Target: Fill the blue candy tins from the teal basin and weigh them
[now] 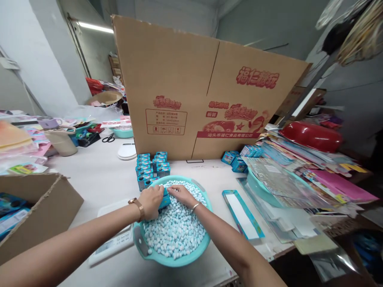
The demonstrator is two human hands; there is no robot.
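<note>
My left hand (152,201) is wrapped round a small blue box (165,199), held tilted above a turquoise basin (179,261). Small pale blue and white candies (173,235) fill the basin. At the box's upper end is my right hand (182,194), fingers pinched together; whatever lies between its fingertips is hidden. Stacks of similar blue boxes (145,169) stand just behind the basin on the left. Partly under my left forearm sits a white scale (115,245).
A big cardboard carton (170,79) stands upright across the back of the table. An open cardboard box (54,207) is at the left. More blue boxes (239,163), a blue-edged card frame (243,213) and a red basin (311,136) lie right. Scissors (108,138) rest behind.
</note>
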